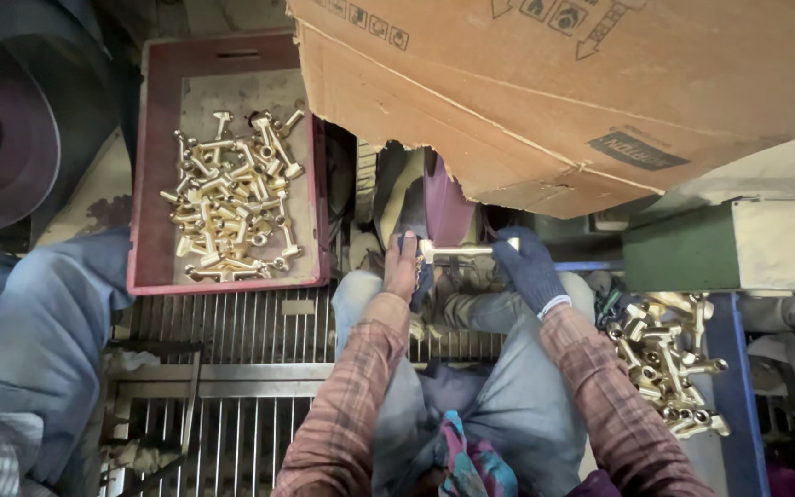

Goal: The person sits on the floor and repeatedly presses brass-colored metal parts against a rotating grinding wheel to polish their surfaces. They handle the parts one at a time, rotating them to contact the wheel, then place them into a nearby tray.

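Brass fitting (457, 250), a short T-shaped tap part with a thick collar at one end and a slim stem, lies level between both hands, right at the rim of the maroon grinding wheel (448, 210) that stands on edge below the torn cardboard box (545, 92). The left hand (405, 265), bare apart from a scrap of dark cloth under the fingers, is closed on the collar end; the right hand (526, 265), in a dark knitted glove, pinches the far tip of the stem. Both grips are tight on the same piece.

By its look the part is solid cast metal: stiff, dense for its bulk, not fragile, but smooth and likely slick where it shines, and probably warm at the wheel. Holding it by the two ends, as here, looks like the sound way, since it leaves the middle free and stops it from twisting; the cloth and the glove should help against slipping.

Further out, a red plastic crate (154, 166) at the left holds a heap of similar brass fittings (232, 198) toward its near side. A second heap of brass parts (664, 354) lies at the right, below a green metal box (683, 258). A wire grating (232, 368) spreads beneath the knees, and another person's blue-clad leg (39, 331) sits at the far left.
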